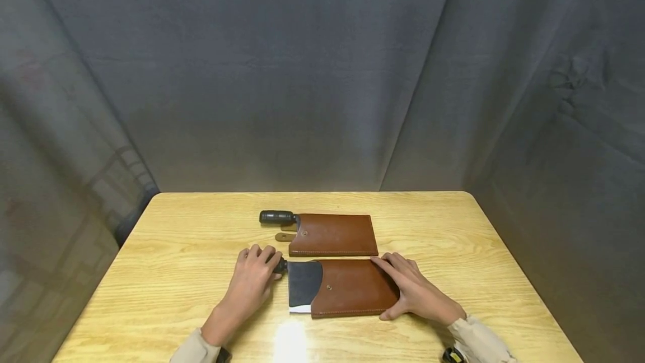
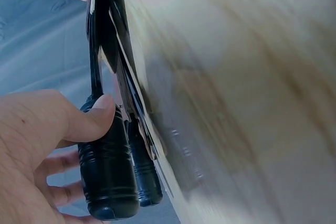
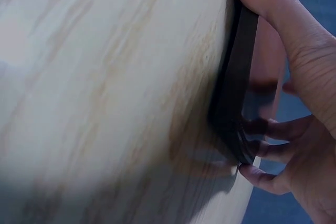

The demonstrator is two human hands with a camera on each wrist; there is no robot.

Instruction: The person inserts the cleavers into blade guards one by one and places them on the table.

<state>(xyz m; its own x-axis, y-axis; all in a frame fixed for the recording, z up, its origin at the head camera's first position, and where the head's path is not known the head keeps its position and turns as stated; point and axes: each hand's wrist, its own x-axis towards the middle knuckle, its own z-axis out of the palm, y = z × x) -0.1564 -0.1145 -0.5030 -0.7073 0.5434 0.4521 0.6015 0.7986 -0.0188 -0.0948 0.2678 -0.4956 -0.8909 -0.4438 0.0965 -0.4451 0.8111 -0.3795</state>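
Note:
In the head view a cleaver (image 1: 304,283) with a dark blade and pale cutting edge lies partly inside a brown leather sheath (image 1: 355,289). My left hand (image 1: 251,279) holds its black ridged handle (image 2: 107,174), thumb along one side in the left wrist view. At the sheath's right end my right hand (image 1: 420,291) spans the corners, thumb on the near edge and fingers on the far one. The right wrist view shows the thumb and fingertips against the sheath's dark edge (image 3: 239,72). Much of the blade is hidden inside the leather.
Just beyond lies a second brown sheath (image 1: 335,235) holding another knife, its black handle (image 1: 277,217) sticking out left beside tan straps (image 1: 285,237). Both sets rest on a light wooden table (image 1: 201,228). Grey curtains (image 1: 282,71) stand behind and at both sides.

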